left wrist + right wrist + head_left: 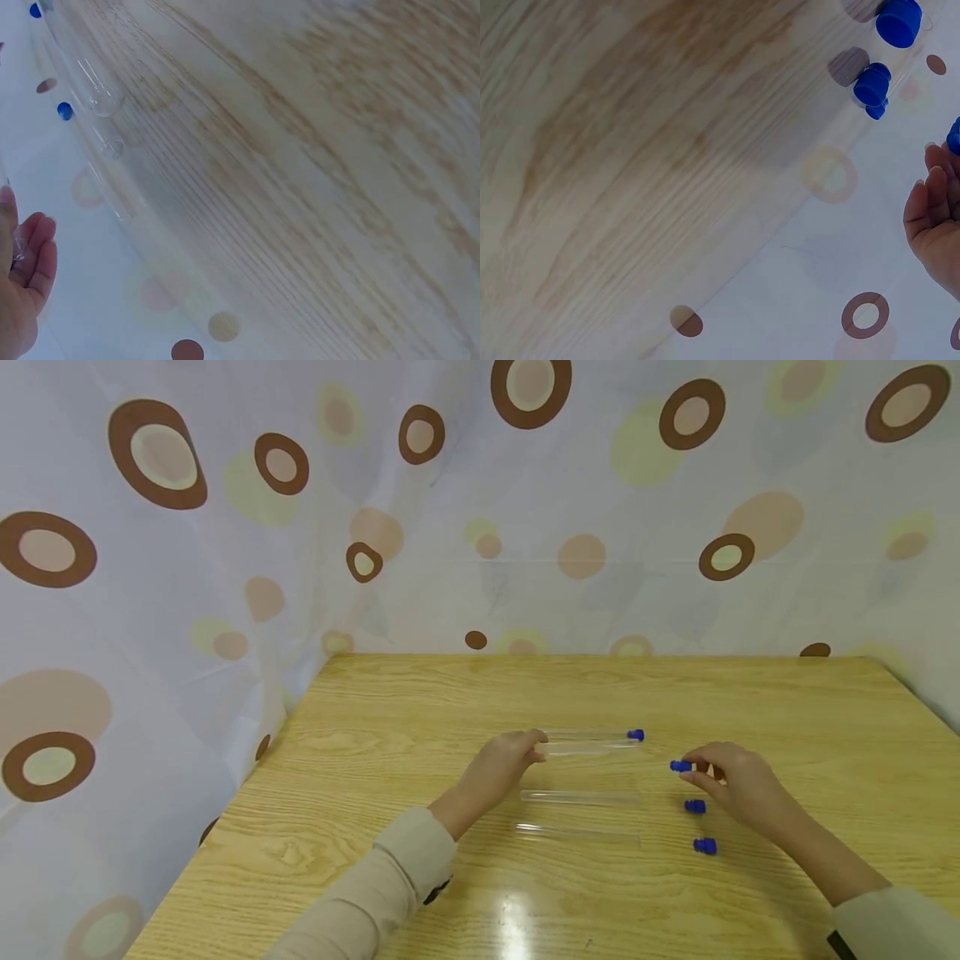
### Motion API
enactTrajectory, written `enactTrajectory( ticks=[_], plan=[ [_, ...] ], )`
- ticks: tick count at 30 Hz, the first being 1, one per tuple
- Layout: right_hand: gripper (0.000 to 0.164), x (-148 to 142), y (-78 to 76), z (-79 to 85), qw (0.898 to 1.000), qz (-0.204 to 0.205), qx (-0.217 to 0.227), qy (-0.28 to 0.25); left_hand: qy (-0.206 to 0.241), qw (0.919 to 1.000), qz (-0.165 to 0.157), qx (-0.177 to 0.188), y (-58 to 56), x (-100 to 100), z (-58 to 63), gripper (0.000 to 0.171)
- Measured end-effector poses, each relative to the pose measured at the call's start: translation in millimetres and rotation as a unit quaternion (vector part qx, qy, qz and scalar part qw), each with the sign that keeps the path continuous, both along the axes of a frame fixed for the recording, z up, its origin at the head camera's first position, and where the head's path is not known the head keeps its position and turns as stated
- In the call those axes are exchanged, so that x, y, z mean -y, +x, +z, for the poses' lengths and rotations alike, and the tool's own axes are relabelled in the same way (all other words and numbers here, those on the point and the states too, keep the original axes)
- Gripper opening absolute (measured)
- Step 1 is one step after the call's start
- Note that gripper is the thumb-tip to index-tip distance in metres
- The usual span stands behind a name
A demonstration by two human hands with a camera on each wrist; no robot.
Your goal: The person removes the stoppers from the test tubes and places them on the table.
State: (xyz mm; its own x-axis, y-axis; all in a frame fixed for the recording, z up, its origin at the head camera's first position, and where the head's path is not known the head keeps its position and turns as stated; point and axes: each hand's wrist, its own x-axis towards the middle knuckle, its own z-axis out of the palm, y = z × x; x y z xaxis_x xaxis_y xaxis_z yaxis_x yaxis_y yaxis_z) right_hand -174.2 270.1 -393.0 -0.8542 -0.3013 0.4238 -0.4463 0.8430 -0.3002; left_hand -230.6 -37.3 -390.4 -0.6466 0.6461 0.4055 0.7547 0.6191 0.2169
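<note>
My left hand (501, 766) pinches the left end of a clear test tube (596, 747), which lies level and points right. Just behind it is another clear tube with a blue stopper (636, 735) in its right end. Between thumb and fingers, my right hand (738, 781) holds a loose blue stopper (680, 766), a short gap from the held tube's right end. Two more clear tubes, a middle one (581, 797) and a nearer one (577, 835), lie on the table in front. To their right rest two blue stoppers (695, 807), also visible in the right wrist view.
The wood-grain table (360, 868) carries all these things. A pale curtain (450, 602) with brown and beige circles hangs behind it and along its left side. Light glares off the tabletop near the front.
</note>
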Motion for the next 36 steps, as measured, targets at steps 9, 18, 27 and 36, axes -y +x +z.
enactTrajectory(
  ticks=[9,18,27,36],
  plan=[
    [0.014,-4.4,-2.4,-4.7,1.0,-0.004,0.019,0.005,0.013,0.9997,0.017,-0.012,-6.2,-0.3,-6.9,0.019],
    [0.015,-5.9,-3.5,-8.1,0.998,-0.011,0.06,0.013,-0.036,0.9986,0.023,-0.031,-7.8,-4.5,-16.1,0.017],
    [0.014,-8.1,-1.9,-10.1,0.998,-0.014,0.067,0.011,-0.101,0.9932,0.037,0.044,-5.3,-12.0,-12.8,0.019],
    [0.016,-12.2,-1.9,-12.3,0.996,-0.016,0.092,0.014,-0.147,0.9854,0.067,0.055,-8.3,-16.6,-15.4,0.023]
  ],
)
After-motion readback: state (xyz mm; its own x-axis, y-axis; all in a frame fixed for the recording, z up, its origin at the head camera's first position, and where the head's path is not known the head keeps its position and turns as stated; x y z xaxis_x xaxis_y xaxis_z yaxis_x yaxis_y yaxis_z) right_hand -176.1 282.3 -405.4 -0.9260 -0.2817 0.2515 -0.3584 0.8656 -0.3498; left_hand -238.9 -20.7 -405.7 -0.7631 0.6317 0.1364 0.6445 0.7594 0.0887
